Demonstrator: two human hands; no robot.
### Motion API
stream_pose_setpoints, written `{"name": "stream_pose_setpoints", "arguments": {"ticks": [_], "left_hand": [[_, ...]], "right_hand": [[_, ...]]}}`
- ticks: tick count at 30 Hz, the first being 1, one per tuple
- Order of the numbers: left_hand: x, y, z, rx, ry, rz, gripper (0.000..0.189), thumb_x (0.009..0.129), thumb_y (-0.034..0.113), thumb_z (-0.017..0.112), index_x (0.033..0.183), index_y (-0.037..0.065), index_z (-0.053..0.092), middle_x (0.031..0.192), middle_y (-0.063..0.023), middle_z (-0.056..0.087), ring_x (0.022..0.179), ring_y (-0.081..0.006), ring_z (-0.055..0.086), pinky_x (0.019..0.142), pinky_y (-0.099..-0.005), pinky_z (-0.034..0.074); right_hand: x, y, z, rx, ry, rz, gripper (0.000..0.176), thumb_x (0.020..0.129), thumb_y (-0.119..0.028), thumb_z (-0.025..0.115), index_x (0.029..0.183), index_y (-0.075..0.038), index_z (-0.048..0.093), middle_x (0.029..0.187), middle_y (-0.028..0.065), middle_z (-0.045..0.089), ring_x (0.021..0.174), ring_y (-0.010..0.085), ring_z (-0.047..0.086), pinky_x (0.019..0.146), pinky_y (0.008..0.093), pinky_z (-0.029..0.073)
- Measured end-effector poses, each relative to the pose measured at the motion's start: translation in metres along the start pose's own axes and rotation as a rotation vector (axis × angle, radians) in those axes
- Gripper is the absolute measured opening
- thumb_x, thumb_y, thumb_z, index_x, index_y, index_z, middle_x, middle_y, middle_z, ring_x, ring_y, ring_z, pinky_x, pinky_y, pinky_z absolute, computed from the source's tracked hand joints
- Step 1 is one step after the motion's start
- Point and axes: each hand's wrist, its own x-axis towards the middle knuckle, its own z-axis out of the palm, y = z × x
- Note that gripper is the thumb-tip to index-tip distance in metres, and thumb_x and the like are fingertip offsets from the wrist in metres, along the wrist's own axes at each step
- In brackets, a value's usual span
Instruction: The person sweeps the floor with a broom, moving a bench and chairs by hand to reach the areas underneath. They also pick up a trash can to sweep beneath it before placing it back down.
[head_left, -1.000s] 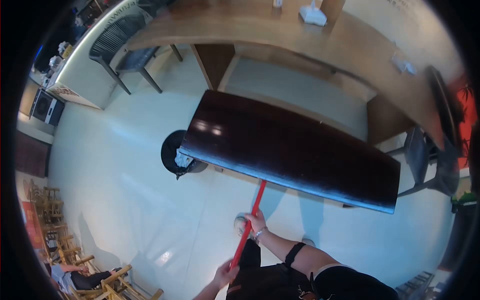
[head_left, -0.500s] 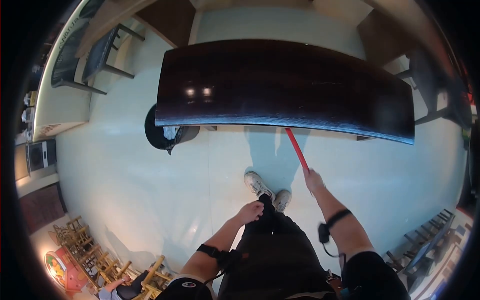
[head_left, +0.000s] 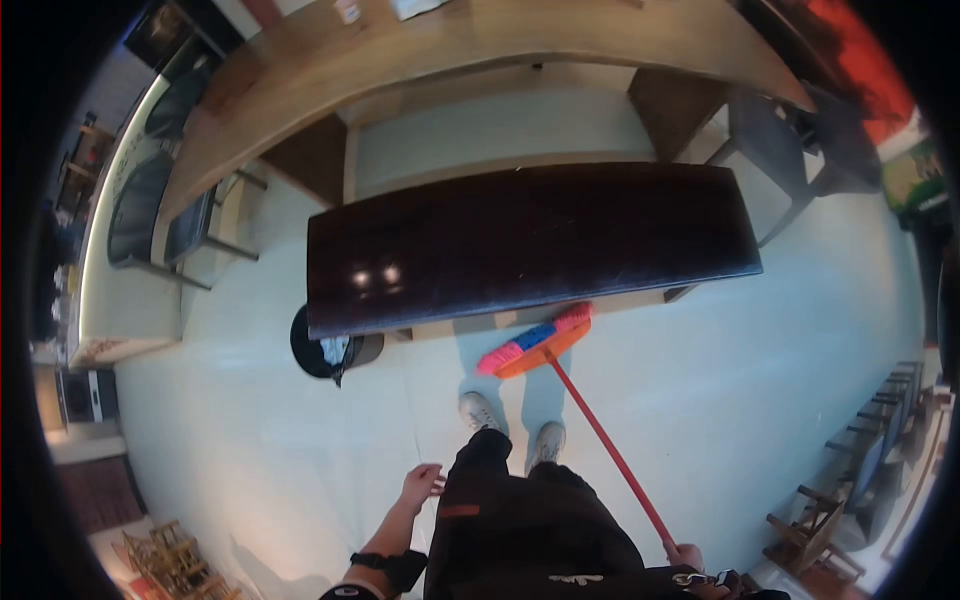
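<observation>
My right hand grips the end of the red handle of a broom, low in the head view. The broom's orange head with pink and blue bristles rests on the floor just in front of the dark bench. My left hand hangs beside my left thigh, fingers loosely bent and apart, with nothing in it. My shoes stand on the pale floor between the hands and the broom head.
A long dark bench spans the middle, with a wooden table behind it. By the bench's left end stands a black bin with a bag inside. Chairs stand at left and right; wooden stools are at lower left.
The broom has been drawn back toward me, and its head now shows in front of the bench. My right hand moved down close to my body. My view tilted up.
</observation>
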Motion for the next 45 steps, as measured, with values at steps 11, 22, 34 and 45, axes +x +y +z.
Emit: {"name": "stream_pose_setpoints", "arguments": {"ticks": [11, 22, 34, 45], "left_hand": [[0.099, 0.168, 0.042, 0.489, 0.306, 1.008, 0.016, 0.077, 0.002, 0.047, 0.093, -0.001, 0.051, 0.079, -0.0107, 0.056, 0.073, -0.0198, 0.055, 0.068, -0.0263, 0.044], [0.236, 0.394, 0.145, 1.312, 0.519, 1.157, 0.051, 0.082, 0.035, 0.037, 0.127, 0.017, 0.024, 0.134, -0.0084, 0.017, 0.123, -0.0305, 0.011, 0.097, -0.0502, 0.006], [0.248, 0.416, 0.204, 1.359, 0.769, 1.055, 0.054, 0.081, 0.039, 0.036, 0.128, 0.015, 0.022, 0.133, -0.0129, 0.017, 0.123, -0.0323, 0.010, 0.097, -0.0495, 0.006], [0.252, 0.415, 0.202, 1.395, 0.809, 1.085, 0.051, 0.081, 0.034, 0.037, 0.126, 0.012, 0.026, 0.131, -0.0129, 0.021, 0.122, -0.0320, 0.015, 0.096, -0.0493, 0.011]], "right_hand": [[0.168, -0.297, -0.010, 0.465, 0.157, -0.165, 0.051, 0.071, -0.050, 0.049, 0.071, -0.001, 0.059, 0.066, 0.0201, 0.056, 0.067, 0.0319, 0.056, 0.061, 0.0384, 0.043], [0.179, -0.302, 0.053, 0.400, 0.077, -0.081, 0.047, 0.075, -0.049, 0.045, 0.076, -0.004, 0.058, 0.065, 0.0192, 0.056, 0.065, 0.0323, 0.056, 0.058, 0.0382, 0.044], [0.037, -0.185, 0.068, 0.440, 0.119, 0.216, 0.030, 0.067, -0.032, 0.061, 0.058, -0.004, 0.052, 0.045, 0.0135, 0.048, 0.042, 0.0271, 0.051, 0.042, 0.0373, 0.039], [0.348, -0.452, -0.012, 0.520, 0.067, -0.359, 0.027, 0.076, -0.031, 0.047, 0.090, -0.010, 0.055, 0.079, 0.0149, 0.058, 0.074, 0.0304, 0.056, 0.065, 0.0375, 0.045]]}}
